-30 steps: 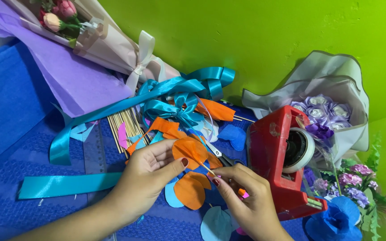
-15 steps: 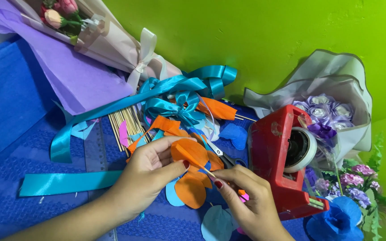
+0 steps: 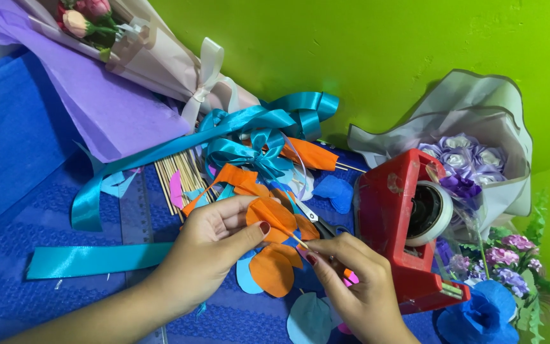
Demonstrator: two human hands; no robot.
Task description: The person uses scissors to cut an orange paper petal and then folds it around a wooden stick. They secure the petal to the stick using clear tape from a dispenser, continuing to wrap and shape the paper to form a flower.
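I note the left hand (image 3: 208,248) with its grip clamped on an orange petal (image 3: 274,216). The right hand (image 3: 358,283) pinches a thin wooden stick (image 3: 299,240) touching it. A red tape dispenser (image 3: 397,223) sits just right.

The right hand (image 3: 361,290) covers the lower end of the thin wooden stick (image 3: 297,239); whether its fingertips pinch the stick cannot be told. The scissors (image 3: 318,222) show only in part behind the orange petals (image 3: 274,220). The pink bouquet (image 3: 106,25) runs off the top edge, the blue paper flower (image 3: 479,315) off the bottom.
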